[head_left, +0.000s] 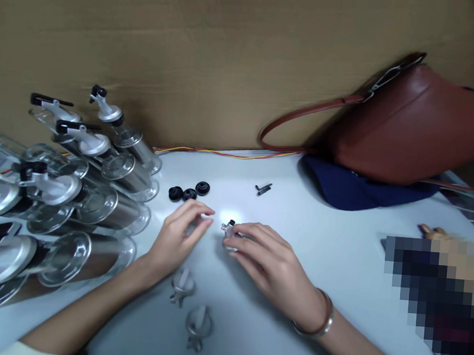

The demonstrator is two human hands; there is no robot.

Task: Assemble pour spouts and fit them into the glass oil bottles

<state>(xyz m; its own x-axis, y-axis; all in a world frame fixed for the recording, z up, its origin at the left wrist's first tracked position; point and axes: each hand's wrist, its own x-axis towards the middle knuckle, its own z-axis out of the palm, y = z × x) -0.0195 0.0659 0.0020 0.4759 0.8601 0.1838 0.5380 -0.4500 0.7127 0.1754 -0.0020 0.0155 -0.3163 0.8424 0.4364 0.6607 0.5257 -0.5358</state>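
Note:
My right hand (269, 259) rests on the white table (338, 245), fingers curled round a small silver cap with a black tip (229, 229). My left hand (181, 233) hovers just left of it, fingers bent and pinched together; I cannot make out whether anything is in them. Three black rubber rings (189, 192) lie just beyond my left hand. A small dark metal clip (263, 189) lies farther back. Two more silver caps (182, 285) (198, 325) sit on the table between my forearms.
A pile of steel cylinders with clear flanges and lever tops (68, 186) fills the left side. A brown leather bag (405, 130) on a navy cloth (355, 187) leans against the cardboard wall at back right. Coloured wires (222, 153) run along the wall.

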